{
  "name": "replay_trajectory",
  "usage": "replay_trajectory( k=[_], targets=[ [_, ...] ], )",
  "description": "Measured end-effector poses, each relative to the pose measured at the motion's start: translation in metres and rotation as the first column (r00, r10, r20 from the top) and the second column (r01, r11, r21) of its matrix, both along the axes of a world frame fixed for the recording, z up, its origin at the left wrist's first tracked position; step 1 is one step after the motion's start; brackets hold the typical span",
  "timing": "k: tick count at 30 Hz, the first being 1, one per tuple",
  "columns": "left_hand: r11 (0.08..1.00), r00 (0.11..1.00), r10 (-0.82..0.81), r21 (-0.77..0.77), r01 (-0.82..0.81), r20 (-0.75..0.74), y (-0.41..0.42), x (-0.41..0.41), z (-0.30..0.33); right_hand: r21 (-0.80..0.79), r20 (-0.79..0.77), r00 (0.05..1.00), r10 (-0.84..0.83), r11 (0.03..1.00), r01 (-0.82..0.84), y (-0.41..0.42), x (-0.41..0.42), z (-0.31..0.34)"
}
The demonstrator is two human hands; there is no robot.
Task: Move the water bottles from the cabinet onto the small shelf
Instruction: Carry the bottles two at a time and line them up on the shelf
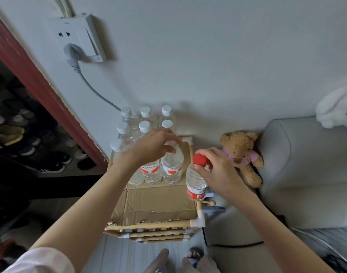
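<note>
Placing step: the left hand [154, 144] grips a white-capped bottle [172, 164] standing on the small shelf [158, 205], while the right hand [214, 170] pinches the red-capped bottle [196, 182] at the shelf's right edge, which next needs setting down beside the others.

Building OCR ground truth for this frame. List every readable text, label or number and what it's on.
Nothing here reads with certainty.
White-cap bottle labels: red band with white characters, too blurred to quote.
Red-cap bottle, held by the right hand: red label with white marks, unreadable.
Wall socket: small mark at the top, too small to read.
Cardboard: no print visible.
</note>
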State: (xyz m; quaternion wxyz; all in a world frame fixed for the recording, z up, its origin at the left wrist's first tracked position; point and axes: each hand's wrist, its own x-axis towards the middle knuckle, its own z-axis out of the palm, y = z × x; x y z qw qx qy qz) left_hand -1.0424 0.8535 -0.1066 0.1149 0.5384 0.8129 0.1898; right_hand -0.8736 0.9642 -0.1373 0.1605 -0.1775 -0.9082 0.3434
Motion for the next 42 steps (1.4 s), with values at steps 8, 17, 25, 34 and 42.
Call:
replay_trajectory(
  k=[8, 17, 25, 34, 42],
  targets=[
    [0.992, 0.99, -0.124, -0.024, 0.126, 0.066, 0.006, 0.005, -0.005, 0.001, 0.023, 1.0, 0.0, 1.0, 0.0, -0.005, -0.003, 0.002],
    [0.993, 0.999, -0.041, -0.107, 0.044, 0.023, 0.002, -0.011, 0.002, 0.011, 0.181, 0.974, 0.138, 0.99, -0.142, 0.004, -0.005, 0.015],
    [0.998, 0.997, 0.034, -0.042, -0.037, -0.068, 0.004, -0.011, 0.003, 0.08, 0.131, 0.982, 0.135, 0.986, -0.147, -0.017, -0.013, 0.012],
    [0.97, 1.0, 0.011, 0.245, -0.006, -0.017, -0.043, -0.012, -0.015, -0.037, 0.082, 0.984, 0.156, 0.987, -0.154, -0.039, -0.03, -0.001],
    [0.968, 0.958, -0.027, 0.246, -0.046, 0.286, -0.058, 0.031, -0.03, -0.368, -0.048, 0.997, -0.061, 0.929, 0.039, -0.004, -0.037, -0.005]
  ],
)
